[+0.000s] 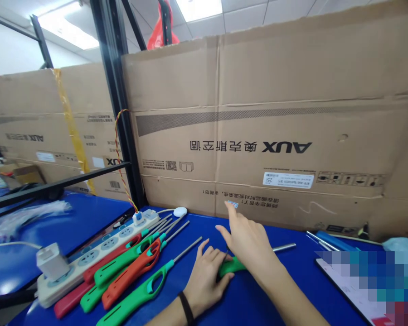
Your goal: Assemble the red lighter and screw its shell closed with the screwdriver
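A green gas lighter (236, 266) lies on the blue tabletop, its metal tube pointing right. My left hand (207, 274), with a black band on the wrist, is closed around its handle end. Just above, my right hand (248, 237) has its index finger stretched out and the thumb apart; its other fingers are mostly hidden. A small blue-and-white label (232, 205) shows at the index fingertip; I cannot tell whether it sticks to the finger or the box behind. Part of the lighter is covered by my right forearm. Left of my hands lie another green lighter (136, 296) and an orange lighter (132, 274).
Behind the lighters runs a white power strip (98, 256) with a charger (52, 262) plugged in. Large cardboard (258, 90) walls the back, beside a black metal post (117, 99). On the right are a clipboard-like sheet (347, 290) and metal rods (321, 242).
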